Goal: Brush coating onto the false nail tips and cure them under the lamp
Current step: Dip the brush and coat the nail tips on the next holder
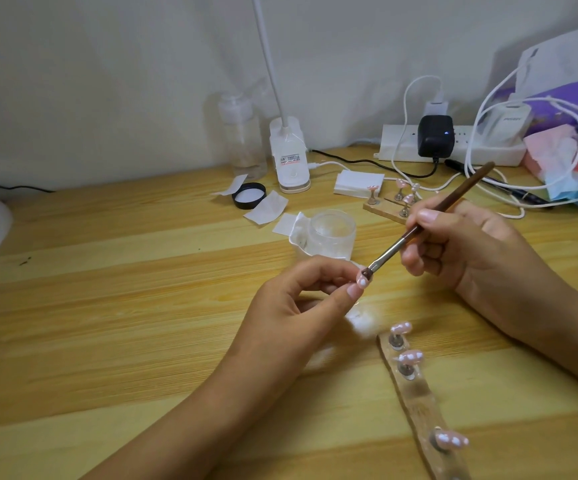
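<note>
The left hand [301,299] is pinching a pink false nail tip [466,281] between curled thumb and forefinger, above the wooden table [142,306], just in front of a clear jar [331,233]. The right hand [467,244] is gripping a brown brush [429,216], its bristles touching that tip. A strip [419,407] carrying more tips is running off the bottom edge. Writing on the white charger [509,124] is showing too blurred to read.

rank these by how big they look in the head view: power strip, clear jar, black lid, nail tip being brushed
1. power strip
2. clear jar
3. black lid
4. nail tip, smallest even though nearest the camera
</note>
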Available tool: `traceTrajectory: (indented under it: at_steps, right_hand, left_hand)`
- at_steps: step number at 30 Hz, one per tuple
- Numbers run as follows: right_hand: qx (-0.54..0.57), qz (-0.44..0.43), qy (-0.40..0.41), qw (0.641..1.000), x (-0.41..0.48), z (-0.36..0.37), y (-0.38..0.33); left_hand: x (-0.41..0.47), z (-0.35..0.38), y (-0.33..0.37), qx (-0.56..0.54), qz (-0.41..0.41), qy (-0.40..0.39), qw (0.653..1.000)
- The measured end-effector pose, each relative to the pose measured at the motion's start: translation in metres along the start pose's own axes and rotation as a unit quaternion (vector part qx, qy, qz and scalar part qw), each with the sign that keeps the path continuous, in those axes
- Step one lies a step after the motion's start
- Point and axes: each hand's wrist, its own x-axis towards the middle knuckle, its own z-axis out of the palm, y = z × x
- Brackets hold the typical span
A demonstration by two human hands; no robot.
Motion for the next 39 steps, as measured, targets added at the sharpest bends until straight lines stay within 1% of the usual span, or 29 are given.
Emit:
traceTrajectory:
  at_steps: [9, 14, 16, 20, 22, 24, 27, 29, 32, 34, 35, 36, 39]
  right_hand:
    - [-0.020, -0.008, 0.017, 1.000, 0.003, -0.004, 0.004]
    - [0.018, -0.022, 0.051, 0.998, 0.007, -0.008, 0.005]
    - [0.022, -0.034, 0.032, 0.999, 0.006, -0.010, 0.005]
    - [0.005, -0.046, -0.040, 0.998, 0.001, -0.010, 0.005]
    - [-0.003, -0.048, -0.052, 0.998, 0.001, -0.009, 0.005]
    - [-0.011, -0.052, -0.031, 0.998, 0.001, -0.008, 0.006]
    - [-0.021, -0.062, 0.024, 0.998, 0.004, -0.010, 0.008]
    - [-0.020, -0.074, 0.041, 0.996, 0.004, -0.012, 0.007]
    - [-0.004, -0.082, -0.006, 0.997, 0.001, -0.013, 0.005]
    - [-0.017, -0.083, -0.045, 0.995, -0.001, -0.011, 0.005]
    - [-0.031, -0.085, -0.051, 0.995, -0.002, -0.010, 0.004]
    - [-0.042, -0.090, -0.043, 0.994, -0.002, -0.009, 0.005]
    - [-0.042, -0.104, 0.019, 0.993, 0.001, -0.010, 0.007]
  left_hand:
    - [0.000, 0.000, 0.000, 0.003, 0.002, -0.007, 1.000]
    - [0.000, 0.001, 0.000, -0.001, 0.005, -0.005, 1.000]
    - [0.000, 0.000, -0.001, -0.003, 0.007, -0.002, 1.000]
    - [0.000, -0.001, -0.004, -0.004, -0.003, 0.005, 1.000]
    - [0.000, -0.002, -0.005, -0.001, -0.005, 0.004, 1.000]
    - [0.000, -0.001, -0.005, -0.002, -0.002, -0.001, 1.000]
    - [0.000, -0.001, -0.004, -0.007, 0.000, -0.003, 1.000]
    - [0.000, -0.001, -0.004, -0.004, 0.001, -0.002, 1.000]
    - [0.001, -0.002, -0.005, 0.002, -0.002, 0.000, 1.000]
    - [0.001, -0.002, -0.005, 0.006, -0.005, 0.003, 1.000]
    - [0.001, -0.002, -0.005, 0.006, -0.006, 0.003, 1.000]
    - [0.000, -0.002, -0.005, 0.008, -0.005, 0.001, 1.000]
    - [-0.001, -0.002, -0.003, 0.006, -0.009, 0.000, 1.000]
